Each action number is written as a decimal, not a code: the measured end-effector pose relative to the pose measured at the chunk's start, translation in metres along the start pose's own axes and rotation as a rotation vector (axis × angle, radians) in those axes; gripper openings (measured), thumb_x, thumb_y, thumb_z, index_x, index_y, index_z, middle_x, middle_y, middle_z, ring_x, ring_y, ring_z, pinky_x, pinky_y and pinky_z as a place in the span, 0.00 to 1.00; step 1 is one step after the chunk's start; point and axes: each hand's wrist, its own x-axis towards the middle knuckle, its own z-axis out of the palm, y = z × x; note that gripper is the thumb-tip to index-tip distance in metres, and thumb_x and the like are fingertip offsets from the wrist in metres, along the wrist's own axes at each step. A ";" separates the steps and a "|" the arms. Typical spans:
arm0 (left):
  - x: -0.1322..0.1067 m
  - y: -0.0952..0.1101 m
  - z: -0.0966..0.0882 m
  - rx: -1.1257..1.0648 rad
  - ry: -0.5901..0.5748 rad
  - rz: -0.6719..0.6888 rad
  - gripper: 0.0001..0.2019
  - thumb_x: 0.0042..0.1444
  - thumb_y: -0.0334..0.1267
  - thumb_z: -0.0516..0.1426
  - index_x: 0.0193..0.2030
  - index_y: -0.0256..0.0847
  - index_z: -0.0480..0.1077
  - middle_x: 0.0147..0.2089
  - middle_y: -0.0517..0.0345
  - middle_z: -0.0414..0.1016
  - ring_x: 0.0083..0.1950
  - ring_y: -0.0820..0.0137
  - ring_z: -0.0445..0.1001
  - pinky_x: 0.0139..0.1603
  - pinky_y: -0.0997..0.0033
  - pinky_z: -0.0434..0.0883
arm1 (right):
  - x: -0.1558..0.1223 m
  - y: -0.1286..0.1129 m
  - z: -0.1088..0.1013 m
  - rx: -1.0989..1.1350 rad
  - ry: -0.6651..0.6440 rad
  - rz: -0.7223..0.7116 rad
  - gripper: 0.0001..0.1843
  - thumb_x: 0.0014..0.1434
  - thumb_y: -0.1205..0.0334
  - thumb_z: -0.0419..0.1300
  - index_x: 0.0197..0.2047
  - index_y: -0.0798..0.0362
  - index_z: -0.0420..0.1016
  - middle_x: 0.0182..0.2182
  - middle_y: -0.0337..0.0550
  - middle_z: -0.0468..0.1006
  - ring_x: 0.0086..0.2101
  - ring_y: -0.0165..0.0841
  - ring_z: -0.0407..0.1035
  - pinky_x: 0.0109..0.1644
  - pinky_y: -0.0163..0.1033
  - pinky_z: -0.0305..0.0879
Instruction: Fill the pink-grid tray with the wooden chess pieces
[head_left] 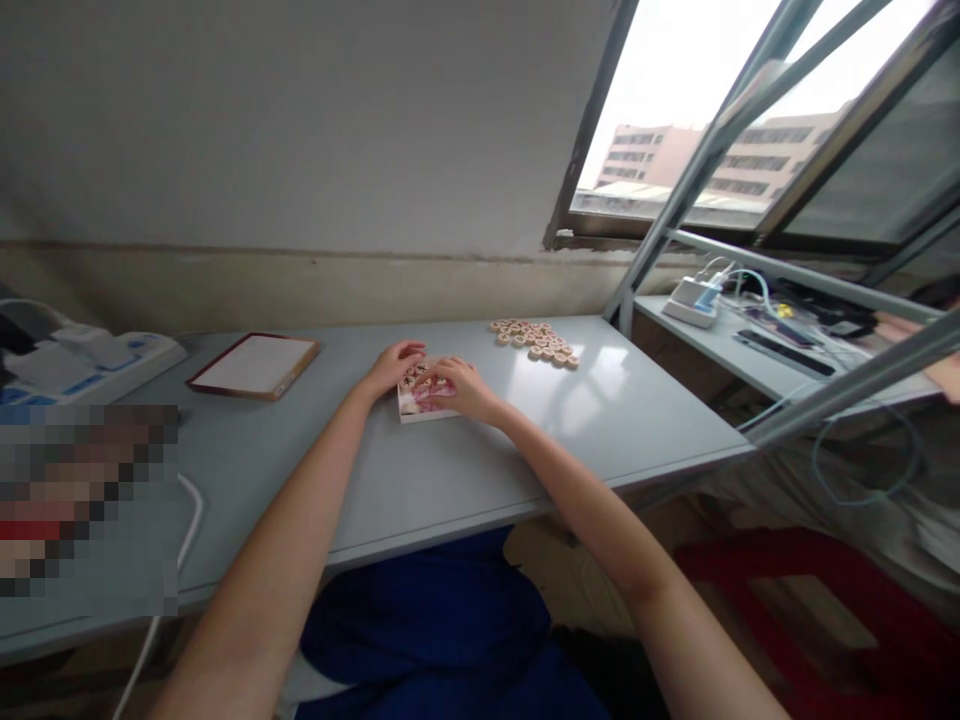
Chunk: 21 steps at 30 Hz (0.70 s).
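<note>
A shallow white box (439, 418) with a pink-red printed inside sits on the grey desk before me. Round wooden xiangqi pieces (421, 368) with dark characters lie in its far part. My left hand (394, 368) rests at the box's left side, fingers apart and bent over the far edge. Over the right part of the box is my right hand (463, 388), thumb and fingers curled around pieces there; its fingertips are partly hidden. More xiangqi pieces (534, 342) lie loose in a cluster on the desk, to the right and farther back.
A flat box lid (255, 365) with a red-brown rim lies at the left. Beyond it is a white power strip (97, 370), its cable (191, 520) hanging over the front edge. A metal frame post (675, 210) rises at the right, beside another desk with chargers and cables (720, 295).
</note>
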 end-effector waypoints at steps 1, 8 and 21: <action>0.001 -0.002 -0.001 -0.005 0.003 0.005 0.15 0.52 0.36 0.48 0.46 0.34 0.63 0.46 0.53 0.70 0.48 0.68 0.67 0.49 0.69 0.65 | 0.000 0.001 0.001 -0.006 0.006 0.009 0.13 0.51 0.54 0.58 0.42 0.45 0.69 0.43 0.40 0.67 0.46 0.34 0.56 0.46 0.39 0.48; 0.003 -0.009 0.004 -0.021 -0.003 0.017 0.16 0.47 0.40 0.51 0.42 0.33 0.68 0.45 0.48 0.71 0.45 0.67 0.69 0.47 0.67 0.65 | -0.002 -0.007 -0.006 0.014 0.027 -0.020 0.13 0.51 0.51 0.58 0.38 0.47 0.71 0.40 0.39 0.70 0.45 0.35 0.57 0.44 0.38 0.46; 0.002 -0.008 0.005 -0.027 -0.008 0.023 0.16 0.48 0.39 0.51 0.41 0.32 0.68 0.42 0.48 0.72 0.42 0.68 0.70 0.45 0.69 0.66 | 0.000 -0.013 0.000 0.010 -0.070 -0.137 0.11 0.53 0.53 0.57 0.39 0.43 0.72 0.42 0.36 0.72 0.45 0.33 0.60 0.47 0.38 0.44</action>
